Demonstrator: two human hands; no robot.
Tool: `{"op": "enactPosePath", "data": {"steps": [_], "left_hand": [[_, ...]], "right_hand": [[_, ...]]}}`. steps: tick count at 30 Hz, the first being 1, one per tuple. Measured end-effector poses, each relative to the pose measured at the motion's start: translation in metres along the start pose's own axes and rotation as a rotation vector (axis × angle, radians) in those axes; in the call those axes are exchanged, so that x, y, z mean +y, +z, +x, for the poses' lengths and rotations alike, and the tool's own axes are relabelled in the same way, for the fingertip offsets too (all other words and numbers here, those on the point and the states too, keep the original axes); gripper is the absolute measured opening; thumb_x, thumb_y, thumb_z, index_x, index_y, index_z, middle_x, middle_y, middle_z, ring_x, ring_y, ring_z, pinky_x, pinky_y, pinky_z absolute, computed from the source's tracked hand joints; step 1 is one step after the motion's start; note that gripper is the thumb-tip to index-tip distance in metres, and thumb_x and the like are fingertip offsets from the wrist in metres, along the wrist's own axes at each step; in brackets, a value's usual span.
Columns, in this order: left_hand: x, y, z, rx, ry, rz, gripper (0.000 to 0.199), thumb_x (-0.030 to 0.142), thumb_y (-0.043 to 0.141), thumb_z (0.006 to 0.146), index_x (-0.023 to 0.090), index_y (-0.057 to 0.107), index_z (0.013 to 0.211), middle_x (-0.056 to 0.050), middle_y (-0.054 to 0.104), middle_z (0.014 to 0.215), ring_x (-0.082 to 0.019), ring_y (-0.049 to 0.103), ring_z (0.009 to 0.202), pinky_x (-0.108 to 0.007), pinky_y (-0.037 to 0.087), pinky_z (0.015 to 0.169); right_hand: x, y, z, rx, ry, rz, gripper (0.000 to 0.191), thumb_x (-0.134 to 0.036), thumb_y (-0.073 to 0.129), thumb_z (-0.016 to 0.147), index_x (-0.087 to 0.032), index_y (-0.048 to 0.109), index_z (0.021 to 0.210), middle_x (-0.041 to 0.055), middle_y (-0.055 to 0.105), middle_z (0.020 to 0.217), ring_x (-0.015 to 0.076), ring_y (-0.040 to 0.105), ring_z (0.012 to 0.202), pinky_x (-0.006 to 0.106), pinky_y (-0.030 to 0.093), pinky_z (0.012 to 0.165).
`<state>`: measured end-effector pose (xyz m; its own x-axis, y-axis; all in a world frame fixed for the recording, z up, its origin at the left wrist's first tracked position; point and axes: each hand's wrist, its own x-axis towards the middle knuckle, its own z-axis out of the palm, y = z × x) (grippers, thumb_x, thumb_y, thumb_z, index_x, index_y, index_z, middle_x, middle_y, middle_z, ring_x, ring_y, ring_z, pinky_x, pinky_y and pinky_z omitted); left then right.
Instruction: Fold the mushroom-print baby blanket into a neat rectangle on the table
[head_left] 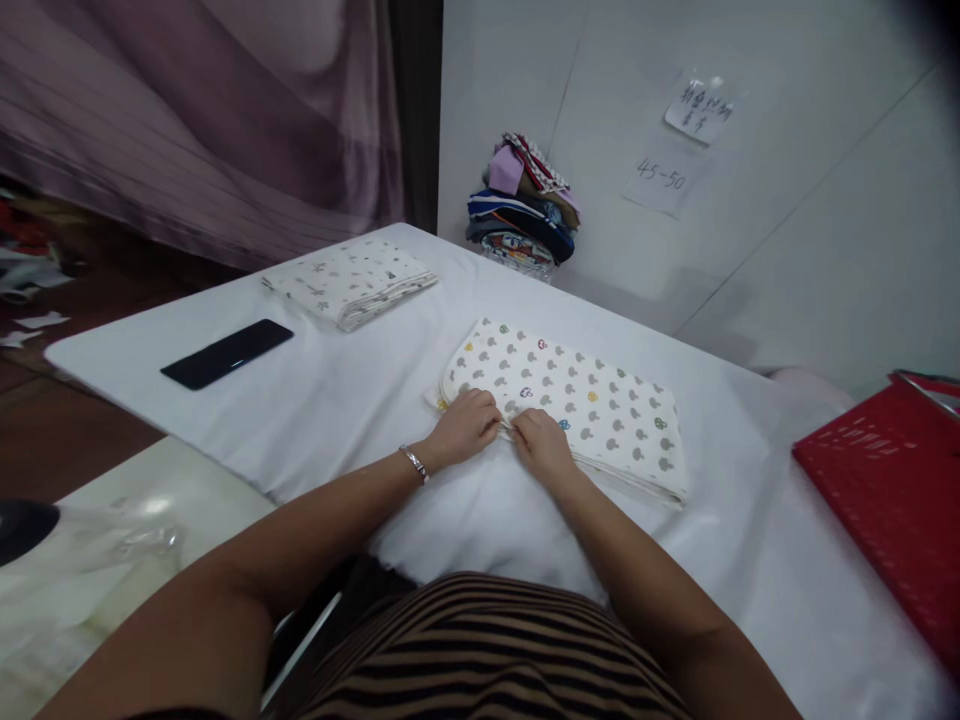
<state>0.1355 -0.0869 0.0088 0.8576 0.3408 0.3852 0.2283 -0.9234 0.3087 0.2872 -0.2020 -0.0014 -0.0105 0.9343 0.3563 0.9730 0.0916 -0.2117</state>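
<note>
A white cloth (555,390) printed with grey and coloured mushroom-like shapes lies folded into a flat rectangle on the white-covered table (345,410). At its near edge, toward the left, my left hand (466,428) pinches the fabric; a silver bracelet is on that wrist. Close beside it, my right hand (541,445) pinches the same edge. The fingertips of both hands almost meet, and they partly cover the cloth's layers there.
Farther back left lies another folded cloth (352,280) with small prints, and a black phone (227,353) rests nearer. A red folder-like item (885,490) is at the right. Piled fabrics (523,200) stand beyond the table, by a wall with paper notes (658,182).
</note>
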Motion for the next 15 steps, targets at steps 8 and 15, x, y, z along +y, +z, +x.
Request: {"op": "enactPosePath", "data": {"steps": [8,15], "left_hand": [[-0.008,-0.007,-0.008,-0.007,0.032,0.080,0.014,0.027,0.053,0.087,0.020,0.066,0.088,-0.005,0.056,0.089,-0.018,0.048,0.086,-0.033,0.038,0.076],[-0.010,-0.011,-0.014,0.049,0.057,0.240,0.012,0.020,0.052,0.086,0.020,0.065,0.084,-0.006,0.057,0.085,-0.020,0.049,0.086,-0.036,0.039,0.078]], "right_hand": [[0.002,0.004,0.004,0.030,0.106,0.131,0.011,-0.021,0.049,0.090,-0.020,0.059,0.084,0.0037,0.059,0.084,0.0180,0.053,0.084,0.029,0.041,0.075],[0.001,0.004,0.004,0.024,0.107,0.118,0.014,-0.021,0.046,0.091,-0.020,0.059,0.084,0.0045,0.059,0.085,0.0182,0.053,0.084,0.029,0.042,0.074]]}}
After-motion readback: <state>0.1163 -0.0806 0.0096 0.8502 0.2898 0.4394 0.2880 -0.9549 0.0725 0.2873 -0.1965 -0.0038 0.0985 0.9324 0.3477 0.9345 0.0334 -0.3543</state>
